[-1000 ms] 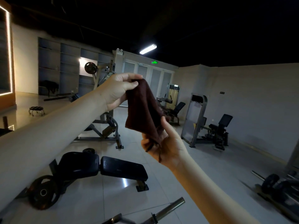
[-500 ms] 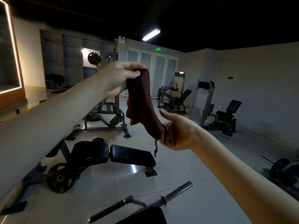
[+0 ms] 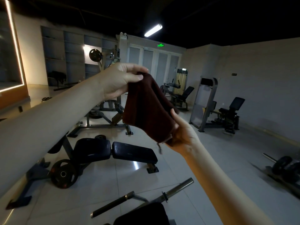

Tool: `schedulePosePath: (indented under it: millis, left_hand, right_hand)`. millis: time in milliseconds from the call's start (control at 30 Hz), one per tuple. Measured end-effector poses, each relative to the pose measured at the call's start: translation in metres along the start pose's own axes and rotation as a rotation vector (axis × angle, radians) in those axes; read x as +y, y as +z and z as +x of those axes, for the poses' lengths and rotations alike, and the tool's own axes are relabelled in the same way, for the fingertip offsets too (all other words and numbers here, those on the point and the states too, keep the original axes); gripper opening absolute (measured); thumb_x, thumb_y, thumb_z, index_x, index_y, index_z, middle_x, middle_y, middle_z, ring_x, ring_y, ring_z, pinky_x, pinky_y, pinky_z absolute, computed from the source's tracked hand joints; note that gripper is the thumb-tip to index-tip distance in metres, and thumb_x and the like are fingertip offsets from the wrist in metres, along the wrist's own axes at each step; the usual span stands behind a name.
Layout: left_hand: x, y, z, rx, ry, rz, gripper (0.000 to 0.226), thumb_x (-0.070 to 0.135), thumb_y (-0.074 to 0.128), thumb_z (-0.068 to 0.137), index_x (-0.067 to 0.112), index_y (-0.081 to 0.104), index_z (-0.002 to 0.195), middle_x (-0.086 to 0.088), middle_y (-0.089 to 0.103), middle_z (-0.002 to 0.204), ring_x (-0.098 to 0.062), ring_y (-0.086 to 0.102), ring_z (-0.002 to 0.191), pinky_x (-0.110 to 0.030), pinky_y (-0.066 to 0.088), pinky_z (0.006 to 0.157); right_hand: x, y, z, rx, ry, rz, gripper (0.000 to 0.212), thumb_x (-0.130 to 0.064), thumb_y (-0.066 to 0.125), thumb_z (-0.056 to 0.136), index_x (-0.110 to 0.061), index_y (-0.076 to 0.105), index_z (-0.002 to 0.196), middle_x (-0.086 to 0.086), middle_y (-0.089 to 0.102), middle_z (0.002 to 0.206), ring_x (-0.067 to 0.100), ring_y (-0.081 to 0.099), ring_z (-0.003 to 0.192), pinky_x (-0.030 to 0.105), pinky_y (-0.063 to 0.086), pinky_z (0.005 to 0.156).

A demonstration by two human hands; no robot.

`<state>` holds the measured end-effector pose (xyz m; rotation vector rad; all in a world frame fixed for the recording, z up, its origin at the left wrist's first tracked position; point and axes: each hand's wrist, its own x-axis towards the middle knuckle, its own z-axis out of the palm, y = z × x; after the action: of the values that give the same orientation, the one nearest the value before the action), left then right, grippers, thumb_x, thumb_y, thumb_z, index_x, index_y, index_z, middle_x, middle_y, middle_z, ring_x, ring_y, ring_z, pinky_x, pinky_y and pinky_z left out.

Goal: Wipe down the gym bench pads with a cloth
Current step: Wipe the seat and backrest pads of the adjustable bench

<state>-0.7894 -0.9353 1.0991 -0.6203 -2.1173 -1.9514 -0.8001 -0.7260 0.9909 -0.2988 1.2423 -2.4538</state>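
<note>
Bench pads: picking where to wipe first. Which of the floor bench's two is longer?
The pad on the right, over the bench's foot; the left pad is shorter and rounder.

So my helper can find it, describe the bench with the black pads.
Find the grey machine before the shelving wall. Nearer the camera on the tiles sits the low bench, a weight plate at its left end. Unlike the upright seats by the right wall, its two black pads lie end to end.

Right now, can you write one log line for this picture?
left hand: pinches cloth top | right hand: holds cloth bottom | cloth: in air, apart from bench pads
</note>
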Motion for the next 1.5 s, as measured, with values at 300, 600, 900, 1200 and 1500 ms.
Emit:
schedulePosePath:
  millis: [300, 600, 900, 1200, 1500]
  left_hand:
    - [-0.035, -0.016, -0.010, 0.060, 0.033, 0.643, 0.041, 0.007, 0.062, 0.091, 0.013, 0.058, 0.131, 0.003, 0.058, 0.129, 0.000, 0.049, 0.115, -0.001, 0.044, 0.067]
    - [-0.076, -0.014, -0.015, 0.040, -0.049, 0.761, 0.014, 0.015, 0.060, 0.094, 0.013, 0.061, 0.108, -0.006, 0.067, 0.098, -0.018, 0.067, 0.089, -0.034, 0.056, 0.084]
    - [-0.166, -0.005, -0.032, 0.118, -0.290, 0.415, 0.016, 0.016, 0.050, 0.100, 0.006, 0.056, 0.110, -0.003, 0.064, 0.093, -0.008, 0.066, 0.081, -0.017, 0.054, 0.063]
    - [-0.244, 0.043, -0.078, 0.382, -0.318, 0.272, 0.018, 0.019, 0.049, 0.100, 0.006, 0.060, 0.103, -0.001, 0.063, 0.087, -0.008, 0.061, 0.080, -0.019, 0.050, 0.073]
    - [-0.245, 0.065, -0.095, 0.425, -0.289, 0.328, 0.018, 0.020, 0.044, 0.102, 0.006, 0.055, 0.104, -0.003, 0.055, 0.089, -0.015, 0.058, 0.085, -0.016, 0.050, 0.071]
  right_hand:
    - [-0.038, -0.008, -0.006, 0.115, -0.433, -0.513, 0.018, -0.004, 0.061, 0.089, -0.002, 0.070, 0.105, 0.014, 0.072, 0.102, 0.027, 0.068, 0.101, 0.035, 0.055, 0.083]
    - [-0.036, -0.011, 0.002, 0.071, -0.490, -0.752, 0.017, -0.001, 0.061, 0.090, -0.011, 0.075, 0.093, 0.008, 0.075, 0.098, 0.022, 0.070, 0.098, 0.028, 0.055, 0.082]
    - [0.007, -0.057, 0.022, 0.070, -0.338, -0.870, 0.029, 0.001, 0.063, 0.087, -0.024, 0.078, 0.082, -0.001, 0.075, 0.084, 0.013, 0.071, 0.085, 0.024, 0.057, 0.074]
    - [0.048, -0.122, 0.022, -0.010, -0.160, -0.842, 0.025, 0.007, 0.063, 0.084, -0.013, 0.073, 0.094, 0.000, 0.076, 0.088, 0.015, 0.072, 0.089, 0.020, 0.055, 0.071]
    - [0.036, -0.122, 0.016, -0.066, -0.132, -0.889, 0.020, 0.006, 0.062, 0.087, -0.010, 0.073, 0.094, 0.003, 0.076, 0.088, 0.017, 0.072, 0.088, 0.021, 0.056, 0.072]
